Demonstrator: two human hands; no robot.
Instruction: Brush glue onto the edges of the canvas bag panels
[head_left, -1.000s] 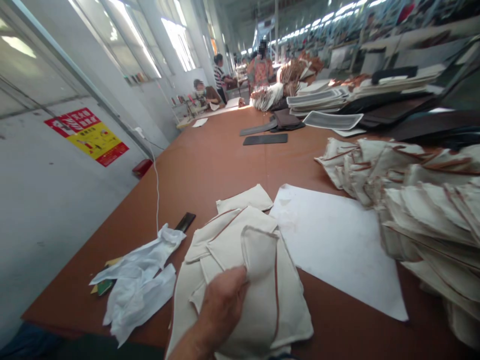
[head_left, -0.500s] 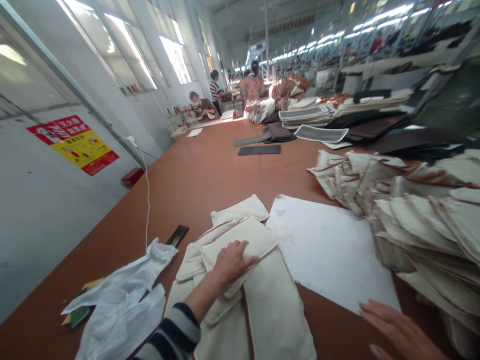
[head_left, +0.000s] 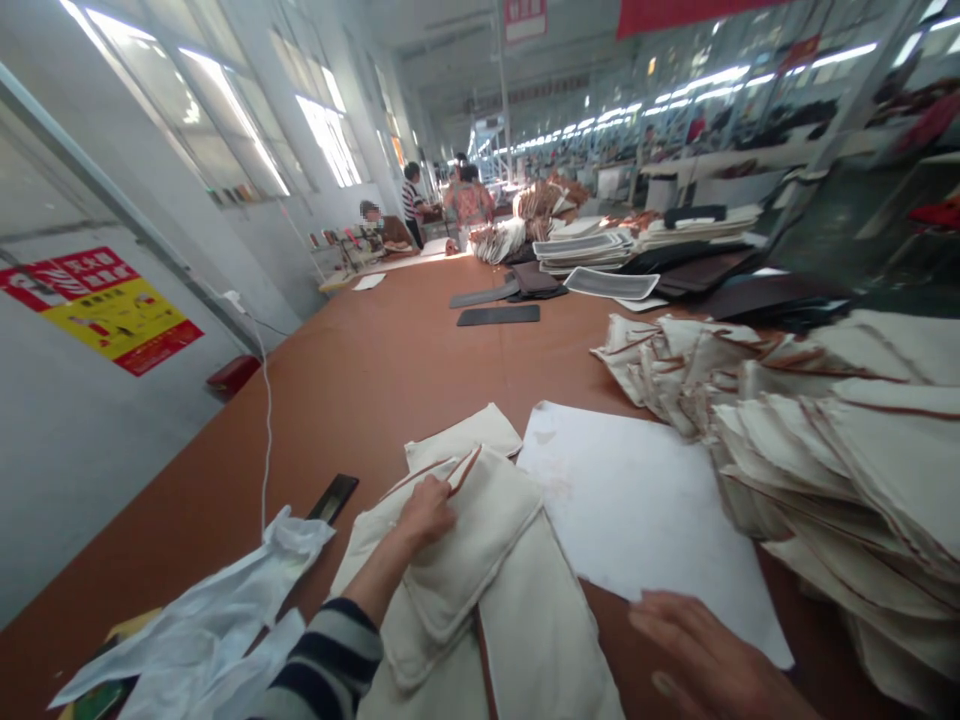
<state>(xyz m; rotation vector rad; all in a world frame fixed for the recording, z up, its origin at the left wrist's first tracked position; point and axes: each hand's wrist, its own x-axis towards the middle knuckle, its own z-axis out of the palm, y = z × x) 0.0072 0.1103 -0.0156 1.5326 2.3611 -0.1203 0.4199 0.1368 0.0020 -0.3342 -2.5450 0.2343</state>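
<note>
Left hand [head_left: 426, 517] has shifted left since the earlier frame, fingers pinching a cream fabric piece [head_left: 476, 545] on the near pile [head_left: 547, 630]; right hand [head_left: 705, 648], near right, has fingers outstretched.

Open lane: bench [head_left: 375, 370] mid-stretch, between near pieces [head_left: 536, 600] and dark strip [head_left: 499, 316] | passable over: flat paper [head_left: 630, 510] | narrow gap: near pieces to right hand [head_left: 697, 640] | blocks near pieces: left hand [head_left: 427, 512] | blocks right: tall stack [head_left: 832, 480] | blocks left: white cloth [head_left: 217, 620], cord [head_left: 269, 430], wall [head_left: 75, 450] | blocks far right: panel piles [head_left: 585, 252]
</note>
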